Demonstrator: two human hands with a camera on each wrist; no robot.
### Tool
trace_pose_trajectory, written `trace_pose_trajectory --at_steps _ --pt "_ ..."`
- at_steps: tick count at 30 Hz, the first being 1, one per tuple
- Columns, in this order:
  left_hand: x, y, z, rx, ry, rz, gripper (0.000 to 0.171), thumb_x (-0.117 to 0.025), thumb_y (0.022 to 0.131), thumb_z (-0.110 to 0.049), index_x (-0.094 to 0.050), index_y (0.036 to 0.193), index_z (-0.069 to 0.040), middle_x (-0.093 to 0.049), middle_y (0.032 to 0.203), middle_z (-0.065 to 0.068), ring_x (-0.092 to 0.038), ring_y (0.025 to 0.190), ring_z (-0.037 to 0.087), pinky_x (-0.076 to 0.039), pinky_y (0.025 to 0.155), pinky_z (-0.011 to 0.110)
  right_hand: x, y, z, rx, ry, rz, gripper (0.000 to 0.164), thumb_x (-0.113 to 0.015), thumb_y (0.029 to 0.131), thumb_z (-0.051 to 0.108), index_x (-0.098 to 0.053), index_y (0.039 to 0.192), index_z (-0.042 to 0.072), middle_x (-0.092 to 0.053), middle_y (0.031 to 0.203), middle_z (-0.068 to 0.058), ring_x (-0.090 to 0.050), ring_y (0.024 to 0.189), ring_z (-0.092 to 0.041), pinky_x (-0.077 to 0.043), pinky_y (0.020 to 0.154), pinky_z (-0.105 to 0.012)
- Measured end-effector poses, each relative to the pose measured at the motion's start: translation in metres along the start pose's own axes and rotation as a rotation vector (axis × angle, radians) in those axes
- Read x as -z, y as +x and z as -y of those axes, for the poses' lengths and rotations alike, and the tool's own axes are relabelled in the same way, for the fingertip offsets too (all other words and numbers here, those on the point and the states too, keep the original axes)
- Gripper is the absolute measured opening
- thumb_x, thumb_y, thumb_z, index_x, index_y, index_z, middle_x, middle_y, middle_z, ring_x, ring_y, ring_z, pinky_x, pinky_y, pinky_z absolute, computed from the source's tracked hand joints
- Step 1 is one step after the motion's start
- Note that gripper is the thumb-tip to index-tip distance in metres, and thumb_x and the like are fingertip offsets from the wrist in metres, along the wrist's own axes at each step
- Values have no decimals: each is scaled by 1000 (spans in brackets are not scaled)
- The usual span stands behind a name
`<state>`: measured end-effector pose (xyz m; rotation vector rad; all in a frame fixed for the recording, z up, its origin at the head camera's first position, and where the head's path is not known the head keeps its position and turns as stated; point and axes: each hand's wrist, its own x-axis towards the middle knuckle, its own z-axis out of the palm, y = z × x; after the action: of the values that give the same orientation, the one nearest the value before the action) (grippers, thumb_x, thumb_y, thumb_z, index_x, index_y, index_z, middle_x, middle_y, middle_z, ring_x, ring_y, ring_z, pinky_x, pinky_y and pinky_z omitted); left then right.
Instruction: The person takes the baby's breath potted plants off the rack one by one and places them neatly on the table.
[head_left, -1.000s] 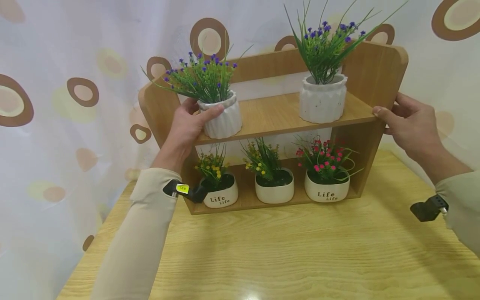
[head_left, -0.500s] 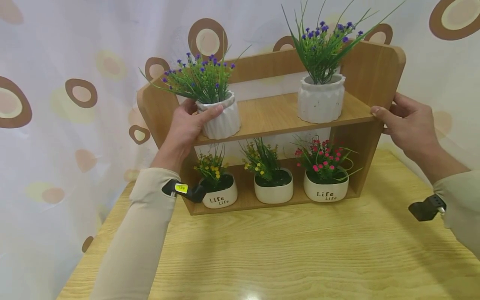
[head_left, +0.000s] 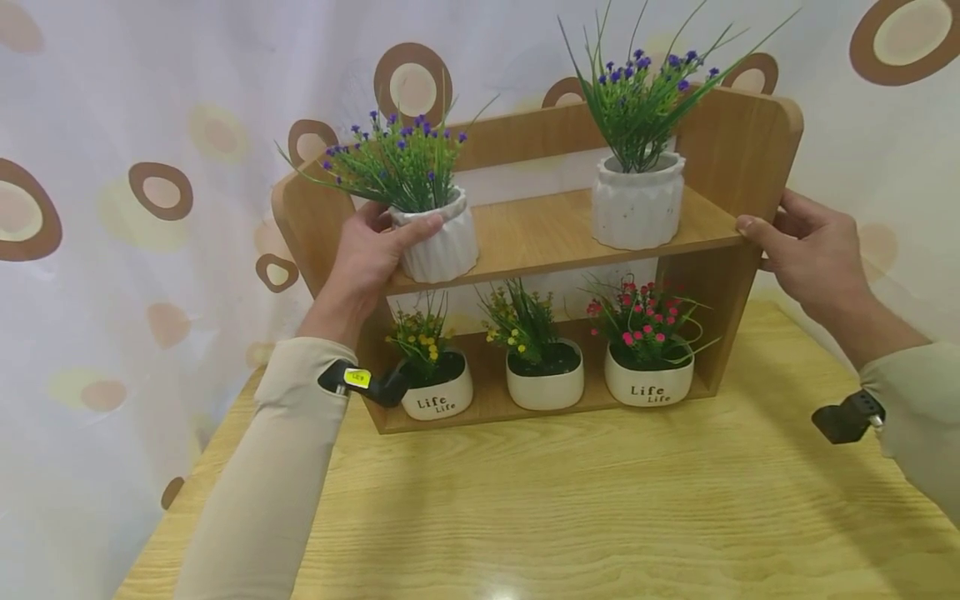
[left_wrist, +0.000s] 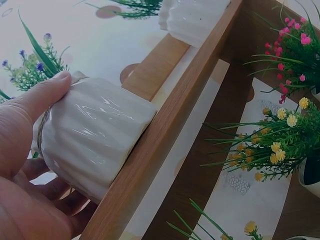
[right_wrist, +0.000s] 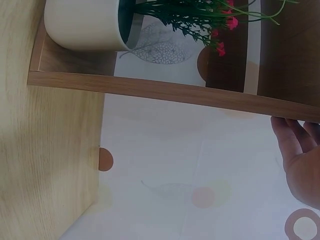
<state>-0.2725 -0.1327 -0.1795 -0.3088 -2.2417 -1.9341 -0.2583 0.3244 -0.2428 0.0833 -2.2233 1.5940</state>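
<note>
My left hand [head_left: 372, 254] grips a ribbed white flowerpot [head_left: 442, 246] of purple flowers, thumb over the rim and other fingers around its far side. This pot sits at the left end of the upper board of a two-tier wooden shelf [head_left: 536, 229]; its base meets the board in the left wrist view. At the shelf's right side, my right hand [head_left: 817, 254] holds the side panel, with the thumb on its front edge and fingers against the outer face. Another white flowerpot [head_left: 637, 207] with purple flowers stands at the upper board's right end.
On the lower board stand a left cream pot [head_left: 438, 392] and a middle cream pot [head_left: 545, 385] with yellow flowers, plus a right cream pot [head_left: 649, 379] with pink ones. The shelf stands on a wooden table [head_left: 570, 500] before a patterned curtain [head_left: 97, 275].
The head view has shifted slightly, so everything appears a little further left and lower. Both hands keep the same hold, and the pots stay in place on the shelf.
</note>
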Motion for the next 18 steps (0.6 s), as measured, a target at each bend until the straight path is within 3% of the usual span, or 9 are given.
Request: trace_pose_trajectory --at_steps 3,10,18 --pt "1 -1 0 5 -3 -3 74 -83 84 -33 -47 147 -17 -55 139 5 -53 123 23 -45 106 43 -1 0 0 7 6 4 59 -66 98 29 -44 152 32 -45 153 -8 -57 124 -22 -52 69 -12" --pt "1 -1 0 -19 -34 -13 72 -85 83 -29 -50 144 -13 -59 135 7 -58 120 24 -49 102 42 1 1 -2 40 31 6 57 -69 96 26 -49 150 28 -51 148 -6 -62 108 -5 -53 70 -13" --pt "0 -7 -3 -23 -62 -18 68 -84 83 -24 -52 142 -12 -60 132 9 -60 117 24 -52 99 41 0 0 -3 41 52 7 57 -68 96 24 -49 150 27 -52 148 -4 -62 108 -4 -53 70 -13"
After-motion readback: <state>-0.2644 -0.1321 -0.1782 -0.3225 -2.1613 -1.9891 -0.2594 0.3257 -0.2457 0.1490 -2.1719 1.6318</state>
